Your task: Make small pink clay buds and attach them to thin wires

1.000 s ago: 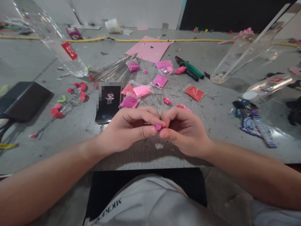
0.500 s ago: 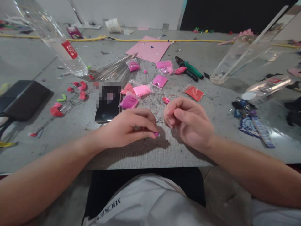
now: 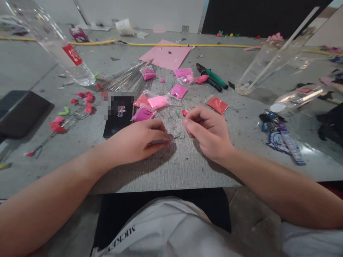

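Observation:
My left hand point(image 3: 144, 142) rests low over the table, its thumb and fingertips pressed together; whatever they pinch is hidden. Just beside it on the table are fine dark strands. To the right, my right hand point(image 3: 209, 132) has thumb and forefinger closed in a pinch, and I cannot make out anything between them. A small pink-red lump point(image 3: 184, 112) shows right behind the right fingertips. Beyond the left hand lie a magenta clay packet point(image 3: 143, 114), a bright pink packet point(image 3: 158, 102) and a dark phone point(image 3: 119, 117) with its screen lit.
Green-handled pliers point(image 3: 214, 78) and a red packet point(image 3: 218, 105) lie beyond my right hand. A tall water bottle point(image 3: 72, 64) stands at left, near red clay pieces on wire point(image 3: 57, 124). At right are a clear container point(image 3: 249, 76), a lying bottle point(image 3: 300, 96) and keys point(image 3: 272, 121).
My left hand has drawn slightly left, and the magenta bit at its fingertips is out of sight. My right thumb and forefinger have closed into a pinch. The phone screen has lit.

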{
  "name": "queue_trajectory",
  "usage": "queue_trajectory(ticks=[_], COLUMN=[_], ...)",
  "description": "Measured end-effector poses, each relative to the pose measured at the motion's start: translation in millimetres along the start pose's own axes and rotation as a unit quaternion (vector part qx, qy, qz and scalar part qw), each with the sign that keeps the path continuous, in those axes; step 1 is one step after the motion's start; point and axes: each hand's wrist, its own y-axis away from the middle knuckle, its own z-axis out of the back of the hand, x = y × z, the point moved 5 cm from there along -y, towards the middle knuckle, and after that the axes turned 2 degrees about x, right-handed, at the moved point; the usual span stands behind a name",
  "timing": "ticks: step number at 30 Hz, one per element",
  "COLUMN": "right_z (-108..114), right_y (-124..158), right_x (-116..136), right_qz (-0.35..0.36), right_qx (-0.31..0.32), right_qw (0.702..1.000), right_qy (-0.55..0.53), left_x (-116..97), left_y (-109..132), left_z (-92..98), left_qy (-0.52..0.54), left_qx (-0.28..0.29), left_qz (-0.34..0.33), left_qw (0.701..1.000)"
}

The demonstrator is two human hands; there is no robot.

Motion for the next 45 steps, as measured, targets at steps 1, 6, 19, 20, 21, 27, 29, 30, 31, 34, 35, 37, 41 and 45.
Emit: queue_trajectory(ticks=[1, 6, 19, 20, 21, 27, 29, 30, 31, 34, 35, 37, 41, 45], right_z=[0.2, 0.8, -3.4, -3.2, -3.0, -2.8, -2.7, -2.6, -2.5, -2.3, -2.4, -3.1, -5.7, -8.1], right_y=[0.4, 1.2, 0.1, 0.2, 0.2, -0.4, -0.5, -0.5, -0.5, 0.0, 0.1, 0.1, -0.4, 0.5], right_x=[0.7, -0.5, -3.1, -2.9, -2.7, -1.7, -1.4, -1.3, -1.1, -0.8, -1.1, -2.9, -12.9, -22.4], right_qz=[0.006, 0.005, -0.004, -0.003, -0.003, -0.013, -0.013, -0.012, -0.011, -0.006, -0.006, -0.012, -0.054, -0.086], right_qx=[-0.003, 0.01, 0.049, 0.049, 0.049, 0.05, 0.049, 0.048, 0.048, 0.05, 0.052, 0.061, 0.095, 0.13], right_qw=[1.0, 0.997, 0.991, 0.991, 0.99, 0.989, 0.989, 0.989, 0.989, 0.988, 0.987, 0.984, 0.967, 0.949], right_qy=[0.017, 0.081, 0.127, 0.128, 0.129, 0.137, 0.138, 0.138, 0.139, 0.145, 0.15, 0.169, 0.229, 0.273], left_x=[2.4, 8.3, 1.6, 1.1, 0.9, 0.8, 1.4, 1.9, 2.6, 6.3, 8.6, 13.8, 20.7, 17.8], left_y=[-0.4, -1.1, -2.1, -2.2, -2.2, -2.1, -2.0, -1.9, -1.8, -1.4, -1.2, -1.0, -2.4, -3.9], left_z=[3.9, 8.3, -13.0, -12.5, -12.2, -12.5, -10.3, -8.5, -6.0, 5.2, 8.7, 11.9, 4.3, 5.8], left_qy=[-0.004, 0.003, 0.023, 0.018, 0.016, 0.043, 0.049, 0.05, 0.048, 0.018, 0.002, -0.033, -0.071, -0.06], left_qx=[-0.024, -0.055, 0.062, 0.061, 0.061, 0.065, 0.063, 0.062, 0.057, 0.011, -0.01, -0.034, -0.01, -0.046], left_qz=[0.011, 0.02, -0.023, -0.021, -0.016, 0.014, 0.016, 0.016, 0.013, 0.008, 0.013, 0.031, 0.053, 0.08], left_qw=[1.0, 0.998, 0.998, 0.998, 0.998, 0.997, 0.997, 0.997, 0.997, 1.0, 1.0, 0.998, 0.996, 0.994])
